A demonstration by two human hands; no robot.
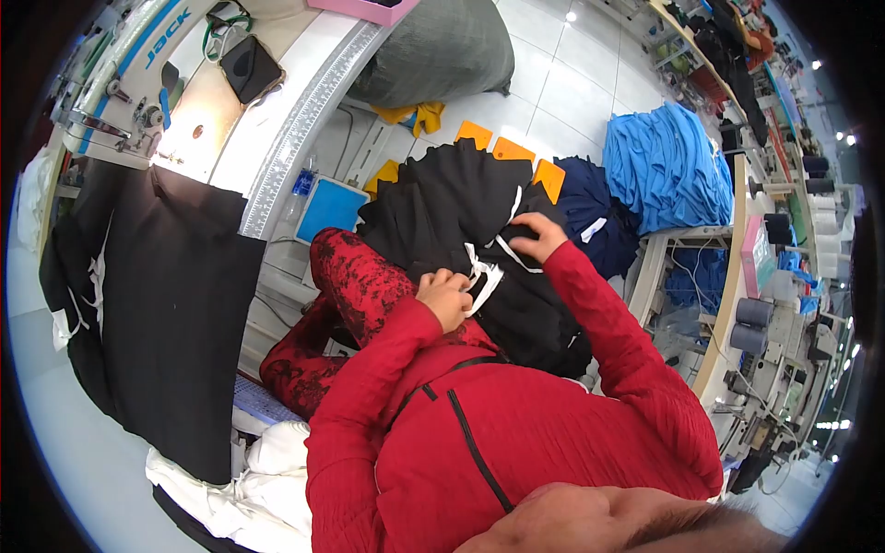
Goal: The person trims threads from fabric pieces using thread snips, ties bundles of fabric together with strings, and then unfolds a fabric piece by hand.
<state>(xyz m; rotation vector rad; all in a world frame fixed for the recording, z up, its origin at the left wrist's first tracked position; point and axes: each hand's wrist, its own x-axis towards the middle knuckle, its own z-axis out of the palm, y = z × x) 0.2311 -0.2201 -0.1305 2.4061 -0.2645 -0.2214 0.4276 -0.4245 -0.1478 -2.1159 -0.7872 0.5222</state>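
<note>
A heap of black fabric pieces (442, 203) with gathered, wavy edges lies across my lap, over red-and-black patterned trousers. White fabric strips (485, 281) hang loosely over the heap. My left hand (446, 300) is closed, its curled fingertips against the strips at the near side. Farther up and to the right, my right hand (538, 237) has its thumb and fingers bent together on the black fabric, close to another narrow white strip (514, 205). Exactly what lies between the right fingertips is partly hidden.
At left, a Jack sewing machine (138, 64) stands on a table with a ruler edge (304, 115), a phone (251, 70) and draped black cloth (175, 323). Light-blue garments (666, 170) and navy ones (590, 207) are piled at right. A grey sack (438, 51) stands ahead.
</note>
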